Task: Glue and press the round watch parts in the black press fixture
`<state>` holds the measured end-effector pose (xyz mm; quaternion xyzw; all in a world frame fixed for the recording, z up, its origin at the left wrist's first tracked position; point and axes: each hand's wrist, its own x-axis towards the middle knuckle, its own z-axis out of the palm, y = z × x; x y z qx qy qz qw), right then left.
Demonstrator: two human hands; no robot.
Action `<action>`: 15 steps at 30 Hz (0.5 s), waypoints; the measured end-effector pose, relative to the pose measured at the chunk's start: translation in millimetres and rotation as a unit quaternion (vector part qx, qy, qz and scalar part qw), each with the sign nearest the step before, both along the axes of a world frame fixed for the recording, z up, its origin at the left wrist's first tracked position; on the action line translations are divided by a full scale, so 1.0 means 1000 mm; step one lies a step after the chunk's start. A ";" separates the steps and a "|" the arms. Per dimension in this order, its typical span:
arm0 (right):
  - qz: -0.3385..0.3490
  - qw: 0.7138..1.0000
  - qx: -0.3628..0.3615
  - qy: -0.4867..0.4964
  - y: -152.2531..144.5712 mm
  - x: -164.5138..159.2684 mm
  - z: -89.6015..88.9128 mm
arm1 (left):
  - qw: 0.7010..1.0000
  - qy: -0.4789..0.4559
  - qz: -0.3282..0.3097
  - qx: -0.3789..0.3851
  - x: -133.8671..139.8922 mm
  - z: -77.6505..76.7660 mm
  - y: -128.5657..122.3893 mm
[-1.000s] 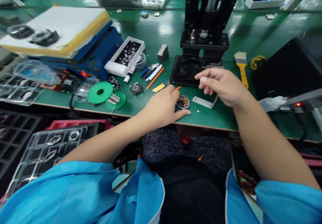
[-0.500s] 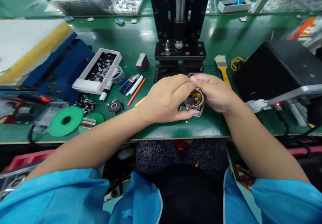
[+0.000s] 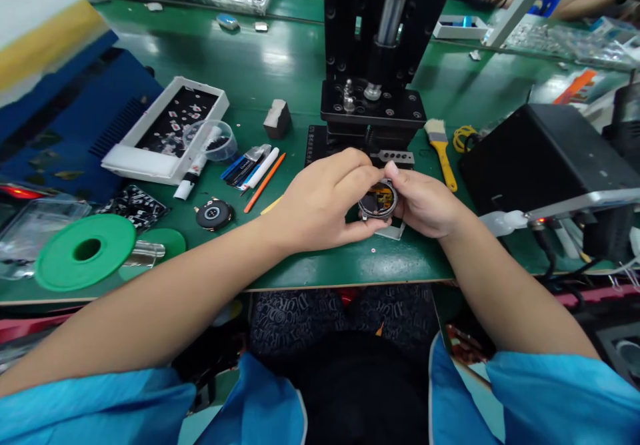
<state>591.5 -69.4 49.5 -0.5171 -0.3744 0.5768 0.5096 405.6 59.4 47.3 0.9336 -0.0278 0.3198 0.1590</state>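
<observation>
Between my hands is a round watch case [image 3: 378,199], its inside facing up with dark and orange-gold parts showing. My left hand [image 3: 330,198] grips it from the left, thumb along the near rim and fingers over the far side. From the right, my right hand [image 3: 425,198] pinches the case's upper right edge, its fingertips meeting those of the left. Part of the far rim is hidden by fingers. Under the case a pale flat plate [image 3: 393,231] lies on the green bench. A black round watch part [image 3: 214,213] rests left of my left forearm.
A black press [image 3: 373,105] stands just beyond my hands. A brush [image 3: 441,153] and a black box-shaped device [image 3: 545,158] are at right. On the left are a white parts tray [image 3: 177,131], pens [image 3: 263,168] and a green spool [image 3: 86,251]. Co-workers' hands show at the back.
The camera view has shifted and tilted. Both hands stay on the watch case, which now sits slightly left of the pale plate, exposing more of it.
</observation>
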 end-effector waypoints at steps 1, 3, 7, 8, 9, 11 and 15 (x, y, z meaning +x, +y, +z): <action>0.003 1.000 -0.001 -0.001 0.000 0.000 -0.001 | 1.000 0.002 -0.001 0.000 0.000 0.000 0.000; 0.002 1.000 0.000 -0.008 0.000 0.001 -0.001 | 1.000 0.003 -0.007 -0.006 0.000 0.000 0.001; -0.011 1.000 0.000 -0.027 0.000 0.000 0.001 | 1.000 0.013 -0.010 -0.021 0.000 -0.001 0.001; -0.013 0.999 -0.003 -0.030 0.000 0.000 0.001 | 0.999 0.021 -0.007 -0.026 0.000 -0.001 0.001; -0.016 0.999 -0.007 -0.034 -0.001 -0.001 0.002 | 0.999 0.028 -0.005 -0.032 0.000 -0.001 0.002; -0.025 0.999 -0.017 -0.045 0.000 -0.003 0.005 | 0.998 0.046 -0.001 -0.047 0.001 -0.002 0.002; -0.053 0.995 -0.037 -0.075 0.001 -0.006 0.009 | 0.994 0.077 0.014 -0.076 0.001 0.000 0.003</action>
